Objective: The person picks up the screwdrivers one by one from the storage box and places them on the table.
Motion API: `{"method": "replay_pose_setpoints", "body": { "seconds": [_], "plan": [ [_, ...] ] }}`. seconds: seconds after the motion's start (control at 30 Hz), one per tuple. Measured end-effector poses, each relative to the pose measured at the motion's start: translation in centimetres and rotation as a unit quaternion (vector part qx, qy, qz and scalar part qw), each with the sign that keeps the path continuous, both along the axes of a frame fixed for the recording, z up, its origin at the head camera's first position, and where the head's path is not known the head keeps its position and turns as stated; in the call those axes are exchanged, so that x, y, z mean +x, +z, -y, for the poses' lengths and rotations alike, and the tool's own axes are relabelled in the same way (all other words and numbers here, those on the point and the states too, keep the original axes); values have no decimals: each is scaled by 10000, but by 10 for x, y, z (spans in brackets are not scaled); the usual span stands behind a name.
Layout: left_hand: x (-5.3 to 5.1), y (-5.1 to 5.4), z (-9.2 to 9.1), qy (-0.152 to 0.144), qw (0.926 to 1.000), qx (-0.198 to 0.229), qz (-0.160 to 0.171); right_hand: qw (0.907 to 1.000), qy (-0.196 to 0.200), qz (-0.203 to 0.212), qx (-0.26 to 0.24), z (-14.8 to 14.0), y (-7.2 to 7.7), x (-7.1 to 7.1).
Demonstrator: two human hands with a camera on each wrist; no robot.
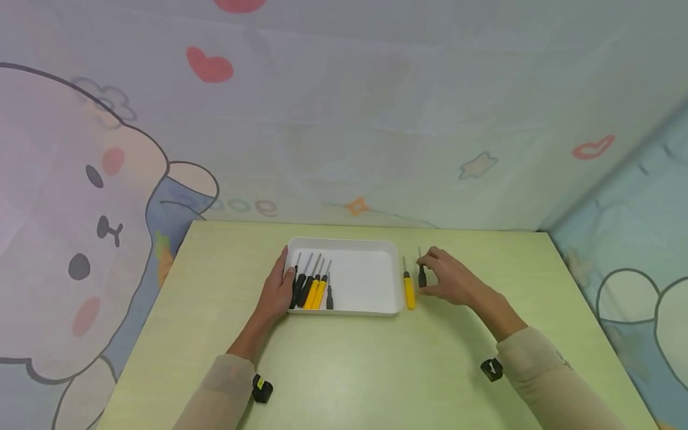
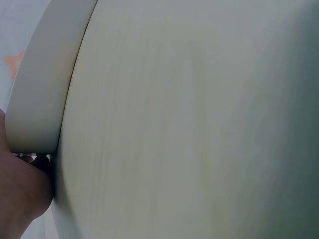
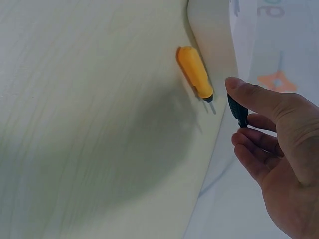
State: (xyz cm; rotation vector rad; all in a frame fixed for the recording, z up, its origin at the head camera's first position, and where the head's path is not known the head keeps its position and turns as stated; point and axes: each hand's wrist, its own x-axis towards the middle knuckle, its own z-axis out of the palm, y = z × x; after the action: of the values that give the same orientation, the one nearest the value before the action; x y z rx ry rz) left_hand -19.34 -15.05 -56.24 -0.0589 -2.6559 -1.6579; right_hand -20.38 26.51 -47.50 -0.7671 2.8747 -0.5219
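A white tray (image 1: 368,276) lies on the table, and my left hand (image 1: 276,292) grips its left side with the thumb over the rim. Several screwdrivers with black or yellow handles lie side by side in the tray's left part, including a yellow one (image 1: 319,292) and a small dark one (image 1: 329,297). To the right of the tray, my right hand (image 1: 451,279) pinches a small black screwdriver (image 3: 237,110) by its handle between thumb and fingers. Between that hand and the tray, a yellow screwdriver (image 1: 409,291) lies on the table, shaft pointing away.
The pale wooden table (image 1: 344,370) reaches back to a printed cloth backdrop (image 1: 344,119) with hearts and a cartoon animal. Another backdrop panel (image 1: 645,239) stands along the right side. Black wrist devices (image 1: 262,389) sit at both sleeves.
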Motion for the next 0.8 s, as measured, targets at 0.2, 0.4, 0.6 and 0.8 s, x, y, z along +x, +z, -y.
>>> {"method": "replay_pose_setpoints", "body": {
  "seconds": [0.2, 0.4, 0.6, 0.8],
  "plan": [
    [0, 1, 0, 28, 10000, -15, 19, 9999, -74, 135, -11, -2, -9, -1],
    [1, 2, -1, 38, 10000, -14, 88, 9997, -95, 244, -12, -4, -18, -1],
    [0, 1, -1, 29, 10000, -35, 37, 9998, -45, 217, -10, -3, -21, 0],
    [1, 1, 0, 27, 10000, -1, 51, 9996, -16, 290, -26, -3, -25, 2]
  ]
}}
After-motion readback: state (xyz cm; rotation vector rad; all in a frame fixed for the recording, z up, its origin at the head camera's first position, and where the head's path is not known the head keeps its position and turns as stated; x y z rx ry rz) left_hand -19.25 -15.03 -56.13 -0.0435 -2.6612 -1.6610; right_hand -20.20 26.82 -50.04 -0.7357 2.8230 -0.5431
